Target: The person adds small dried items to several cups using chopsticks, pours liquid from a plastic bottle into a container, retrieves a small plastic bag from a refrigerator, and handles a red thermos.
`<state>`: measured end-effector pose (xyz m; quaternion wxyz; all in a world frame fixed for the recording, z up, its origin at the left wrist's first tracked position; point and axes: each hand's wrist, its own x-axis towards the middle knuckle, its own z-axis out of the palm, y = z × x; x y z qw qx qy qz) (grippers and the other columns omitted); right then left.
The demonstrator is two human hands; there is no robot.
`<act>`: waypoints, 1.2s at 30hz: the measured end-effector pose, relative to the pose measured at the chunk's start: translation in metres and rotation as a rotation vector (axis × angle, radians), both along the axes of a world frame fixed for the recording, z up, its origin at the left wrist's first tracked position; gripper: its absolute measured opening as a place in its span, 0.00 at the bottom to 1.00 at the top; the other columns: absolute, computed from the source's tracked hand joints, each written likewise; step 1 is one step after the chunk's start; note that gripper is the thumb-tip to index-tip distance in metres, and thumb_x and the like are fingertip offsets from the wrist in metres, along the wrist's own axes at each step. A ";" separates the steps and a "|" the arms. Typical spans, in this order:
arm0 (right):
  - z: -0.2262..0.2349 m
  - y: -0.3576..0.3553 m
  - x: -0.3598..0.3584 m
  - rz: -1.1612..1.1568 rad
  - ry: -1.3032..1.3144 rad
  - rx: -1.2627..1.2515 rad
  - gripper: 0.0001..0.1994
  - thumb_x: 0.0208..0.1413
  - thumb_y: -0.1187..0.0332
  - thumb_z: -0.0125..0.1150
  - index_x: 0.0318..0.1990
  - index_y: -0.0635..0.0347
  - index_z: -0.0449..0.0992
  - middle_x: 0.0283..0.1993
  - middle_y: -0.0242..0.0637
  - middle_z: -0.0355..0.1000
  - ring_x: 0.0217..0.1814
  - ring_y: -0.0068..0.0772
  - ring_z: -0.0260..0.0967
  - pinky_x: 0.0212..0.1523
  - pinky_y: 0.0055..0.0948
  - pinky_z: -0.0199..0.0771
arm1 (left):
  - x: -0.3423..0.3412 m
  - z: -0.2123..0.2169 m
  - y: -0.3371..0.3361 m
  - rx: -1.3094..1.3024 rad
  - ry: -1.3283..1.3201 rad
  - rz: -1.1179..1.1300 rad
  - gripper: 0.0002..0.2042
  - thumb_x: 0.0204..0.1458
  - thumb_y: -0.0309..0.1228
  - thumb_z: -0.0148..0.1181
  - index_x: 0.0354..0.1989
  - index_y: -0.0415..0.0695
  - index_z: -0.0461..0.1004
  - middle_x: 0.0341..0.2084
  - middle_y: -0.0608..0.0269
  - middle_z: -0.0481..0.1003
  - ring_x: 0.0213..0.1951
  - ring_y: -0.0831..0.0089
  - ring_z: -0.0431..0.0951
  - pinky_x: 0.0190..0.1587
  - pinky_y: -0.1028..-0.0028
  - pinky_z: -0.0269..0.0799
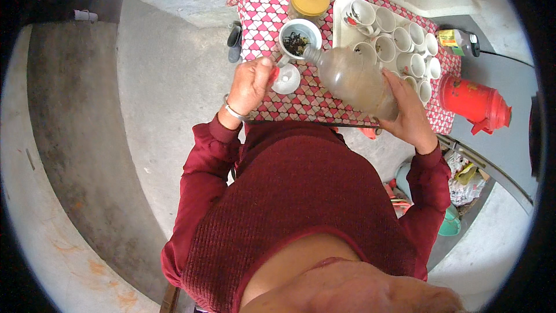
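My right hand (408, 110) is wrapped round the base of a large clear plastic bottle (353, 78), which is tilted with its neck at the rim of a white mug (300, 28). Dark leaves, probably tea, lie in the mug. Close by on the left, my left hand (250, 87) is closed, with a small red cap (274, 74) at its fingertips. A round white lid (288, 80) lies on the tablecloth (307, 104), just right of those fingers and below the mug. Whether liquid is flowing from the bottle cannot be made out.
A white tray (341, 37) of several white cups (384, 48) stands right of the mug. Behind the mug is a jar with a yellow lid (310, 0). A red thermos flask (472, 104) and a labelled clear container (457, 42) are at the right.
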<state>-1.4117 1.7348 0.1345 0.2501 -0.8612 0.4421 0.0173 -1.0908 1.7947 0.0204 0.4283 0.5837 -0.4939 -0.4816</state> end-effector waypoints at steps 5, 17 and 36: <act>-0.013 -0.008 -0.004 -0.052 0.157 -0.074 0.46 0.30 0.71 0.69 0.62 0.57 0.53 0.52 0.51 0.62 0.52 0.52 0.61 0.52 0.39 0.62 | 0.012 -0.010 0.008 0.026 -0.026 0.079 0.27 0.60 0.48 0.36 0.14 0.40 0.66 0.06 0.66 0.61 0.13 0.77 0.62 0.17 0.74 0.58; -0.015 -0.012 -0.005 -0.021 0.215 -0.106 0.44 0.31 0.69 0.68 0.61 0.59 0.53 0.50 0.49 0.63 0.51 0.53 0.62 0.52 0.41 0.63 | 0.014 -0.005 0.018 0.006 -0.019 0.117 0.26 0.60 0.47 0.37 0.17 0.40 0.67 0.08 0.68 0.62 0.13 0.80 0.62 0.17 0.75 0.59; -0.003 -0.013 0.005 -0.027 0.147 -0.070 0.45 0.31 0.68 0.69 0.62 0.58 0.53 0.49 0.49 0.64 0.48 0.51 0.64 0.49 0.40 0.64 | 0.013 -0.008 0.017 0.016 -0.025 0.100 0.26 0.60 0.48 0.38 0.17 0.41 0.67 0.09 0.69 0.63 0.14 0.80 0.63 0.17 0.77 0.59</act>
